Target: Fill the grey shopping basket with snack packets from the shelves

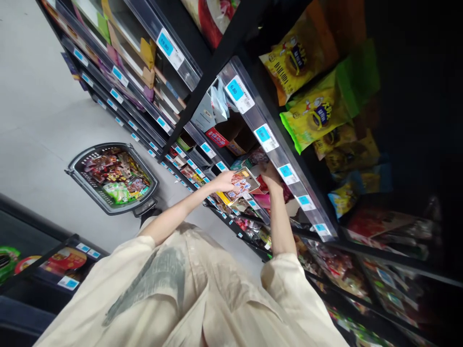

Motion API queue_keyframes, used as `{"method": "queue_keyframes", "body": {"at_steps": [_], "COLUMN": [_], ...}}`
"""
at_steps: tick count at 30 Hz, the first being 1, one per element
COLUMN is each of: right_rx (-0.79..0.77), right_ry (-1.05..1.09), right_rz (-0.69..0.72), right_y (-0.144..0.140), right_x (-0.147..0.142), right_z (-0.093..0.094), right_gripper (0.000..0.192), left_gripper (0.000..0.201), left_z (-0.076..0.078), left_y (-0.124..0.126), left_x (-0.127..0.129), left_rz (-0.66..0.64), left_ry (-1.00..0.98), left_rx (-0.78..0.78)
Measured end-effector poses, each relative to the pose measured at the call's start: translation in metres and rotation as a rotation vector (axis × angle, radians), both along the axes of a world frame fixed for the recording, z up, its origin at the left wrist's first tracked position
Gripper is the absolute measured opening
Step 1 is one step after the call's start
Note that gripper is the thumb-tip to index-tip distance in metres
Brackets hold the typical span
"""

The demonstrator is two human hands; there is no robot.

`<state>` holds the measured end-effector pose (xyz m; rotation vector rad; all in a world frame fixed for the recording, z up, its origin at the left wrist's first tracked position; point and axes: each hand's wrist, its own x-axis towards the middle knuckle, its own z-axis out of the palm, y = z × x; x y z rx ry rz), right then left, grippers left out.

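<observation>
Head view: snack packet [243, 185] between both hands [224, 181].

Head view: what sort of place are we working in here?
Most likely a shop aisle, a convenience store or small supermarket. Dark shelves carry blue price tags along their edges, snack bags fill them, and a shopping basket of packets sits on the floor. The left hand holds a snack packet.

Light falls bright and even on the floor [39, 111] to my left, pale and nearly washed out. Shelf depths at right drop into heavy shadow; the bags [318, 113] there fade toward black. Price tags [237, 91] glare slightly. View tilted, lines bowed at the edges. My sleeves [188, 294] are soft, close, out of focus.
</observation>
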<state>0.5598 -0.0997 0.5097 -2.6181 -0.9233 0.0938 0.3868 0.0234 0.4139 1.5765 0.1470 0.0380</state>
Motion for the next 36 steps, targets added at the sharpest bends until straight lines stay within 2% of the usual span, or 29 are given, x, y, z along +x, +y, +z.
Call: {"method": "queue_keyframes", "body": {"at_steps": [3,5,8,12,16,18,20,22,24,25,28,30,32,34,36], "right_rx": [0.002,0.073,0.218,0.175,-0.020,-0.114,-0.123,-0.046,0.078,0.153,0.406,0.533,0.609,0.657,0.687], "right_ry": [-0.062,-0.028,0.277,0.822,1.294,1.459,1.523,1.522,1.518,1.513,1.432,1.383,1.410,1.507,1.619], "right_rz": [0.044,0.112,0.149,0.107,0.160,0.205,0.208,0.165,0.083,0.023,-0.213,-0.332,-0.408,-0.468,-0.497], "right_y": [-0.018,-0.033,-0.046,-0.051,-0.063,-0.072,-0.081,-0.092,-0.103,-0.109,-0.123,-0.126,-0.125,-0.122,-0.122], "right_x": [-0.018,-0.040,-0.077,-0.118,-0.143,-0.154,-0.164,-0.174,-0.184,-0.190,-0.211,-0.228,-0.244,-0.256,-0.263], "right_z": [0.001,0.004,0.009,0.006,-0.013,-0.027,-0.041,-0.051,-0.057,-0.059,-0.064,-0.068,-0.071,-0.073,-0.072], "right_gripper": [0.040,0.041,0.043,0.048,0.054,0.054,0.053,0.055,0.058,0.059,0.061,0.063,0.062,0.060,0.061], "left_gripper": [0.050,0.058,0.069,0.080,0.095,0.095,0.092,0.091,0.089,0.085,0.072,0.070,0.067,0.061,0.055], "left_z": [0.004,0.009,0.018,0.026,0.027,0.022,0.016,0.010,0.007,0.006,0.007,0.007,0.006,0.005,0.005], "left_y": [0.006,0.012,0.020,0.016,-0.010,-0.021,-0.024,-0.019,-0.010,-0.007,-0.010,-0.022,-0.036,-0.045,-0.045], "left_x": [-0.019,-0.030,-0.043,-0.069,-0.105,-0.120,-0.131,-0.140,-0.151,-0.157,-0.177,-0.188,-0.195,-0.201,-0.206], "left_rz": [0.001,-0.041,-0.123,-0.197,-0.378,-0.466,-0.509,-0.524,-0.484,-0.425,-0.118,-0.011,-0.001,0.006,-0.010], "left_ry": [0.026,0.017,0.018,0.011,0.099,0.090,0.058,0.070,0.143,0.187,0.298,0.386,0.504,0.559,0.522], "left_rx": [0.118,0.153,0.144,0.100,0.119,0.118,0.086,0.017,-0.081,-0.144,-0.389,-0.520,-0.541,-0.465,-0.360]}}
